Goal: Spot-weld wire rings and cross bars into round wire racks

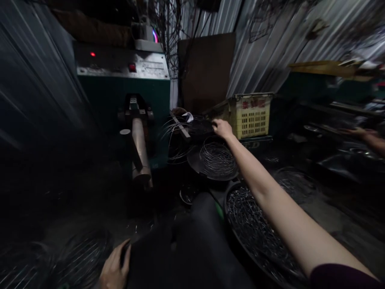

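Wire loops (pixel 218 156): thin, pale and tangled, lying in a shallow dark pan (pixel 198 170) ahead of the wearer; the individual strands cannot be separated by eye.
Right hand (pixel 222 128): just beyond the pan, near a dark heap (pixel 198 125); fingers drawn in narrowly, any held item too small and blurred to tell.
Right arm: extended forward and inward from the lower right, back of the hand upward, dark sleeve (pixel 337 277) at the elbow end; the forearm hides part of the large tub.
Left hand (pixel 116 267): low, beside the dark-clothed lap (pixel 180 249); thumb and forefinger apart, no item visible between them; wrist cut off by the lower edge.
Large tub (pixel 227 216): round, containing many short metal pieces (pixel 255 224), their exact form unclear.
Yellow crate (pixel 254 116): slotted plastic, red characters too blurred to read; dark box (pixel 261 143) beneath, lettering ending in "D".
Green machine (pixel 105 96): 1 lit red lamp (pixel 92 54), 1 red switch (pixel 132 67); panel print illegible.
Co-worker's hand (pixel 359 131): far right, motion-blurred, arm cut off by the edge.
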`<state>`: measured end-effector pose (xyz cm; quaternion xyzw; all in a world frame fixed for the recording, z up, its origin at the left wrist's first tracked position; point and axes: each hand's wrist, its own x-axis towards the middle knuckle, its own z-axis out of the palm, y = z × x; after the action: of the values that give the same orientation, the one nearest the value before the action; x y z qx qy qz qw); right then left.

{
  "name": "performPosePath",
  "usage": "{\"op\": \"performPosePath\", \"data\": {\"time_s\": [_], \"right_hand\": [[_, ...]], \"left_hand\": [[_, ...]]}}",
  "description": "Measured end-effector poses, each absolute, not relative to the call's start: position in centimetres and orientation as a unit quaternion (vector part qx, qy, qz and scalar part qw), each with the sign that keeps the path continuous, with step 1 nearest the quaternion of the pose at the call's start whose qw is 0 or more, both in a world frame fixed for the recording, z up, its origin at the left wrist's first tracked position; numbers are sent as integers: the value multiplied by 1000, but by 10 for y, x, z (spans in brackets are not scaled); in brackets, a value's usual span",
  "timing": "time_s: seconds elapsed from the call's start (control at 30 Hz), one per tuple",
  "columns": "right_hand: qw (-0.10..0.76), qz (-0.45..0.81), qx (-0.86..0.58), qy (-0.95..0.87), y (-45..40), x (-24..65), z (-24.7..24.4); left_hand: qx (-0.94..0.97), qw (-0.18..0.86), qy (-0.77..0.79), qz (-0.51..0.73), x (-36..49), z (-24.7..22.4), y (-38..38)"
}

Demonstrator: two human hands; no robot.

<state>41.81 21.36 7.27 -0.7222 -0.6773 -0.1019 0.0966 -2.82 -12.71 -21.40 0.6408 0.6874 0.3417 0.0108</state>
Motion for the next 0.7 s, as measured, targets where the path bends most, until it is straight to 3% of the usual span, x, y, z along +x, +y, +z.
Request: {"op": "performPosePath", "data": {"time_s": [0.17, 0.3, 0.47, 0.7], "right_hand": [[-30, 5, -771, -636, 183, 464, -26], [-82, 56, -780, -617, 175, 468, -83], [-100, 72, -763, -634, 179, 474, -89], [-35, 91, -728, -678, 159, 476, -68]], "left_hand": [[655, 9, 680, 331, -26, -222, -122], [661, 12, 676, 326, -19, -217, -119], [657, 8, 683, 318, -18, -214, -118], [661, 37, 697, 273, -14, -195, -120]]}}
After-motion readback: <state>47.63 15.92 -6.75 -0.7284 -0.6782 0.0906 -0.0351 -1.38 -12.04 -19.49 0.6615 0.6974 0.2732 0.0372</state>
